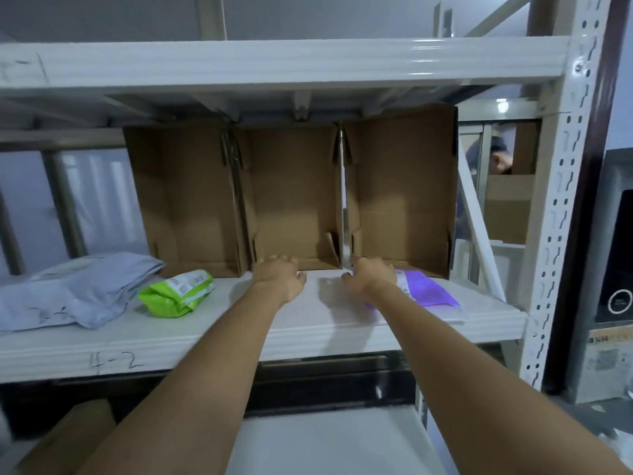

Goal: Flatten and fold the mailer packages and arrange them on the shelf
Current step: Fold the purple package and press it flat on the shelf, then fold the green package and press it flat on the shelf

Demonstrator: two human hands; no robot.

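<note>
Reaching w/ both hands onto the shelf, palms down at the front lip of the cardboard boxes. Left hand lying on bare shelf board before the middle box, fingers loosely curled, nothing in it. Right hand just beside the purple mailer, fingers bent down; wrist overlapping the mailer's near-left edge, but can't tell if fingertips pinch anything, prob. holding nothing. Purple mailer lying flat, to the right of the right hand, long axis running back-left to front-right, front corner near the shelf edge. Right hand clearly nearer to it; left well apart. Green mailer, still puffy and crumpled, sitting left of the left hand, nearer that side, long axis roughly left-right w/ a slight tilt. Grey mailers piled further left, beyond the green. Next grab likely purple by right hand, or green by left.
</note>
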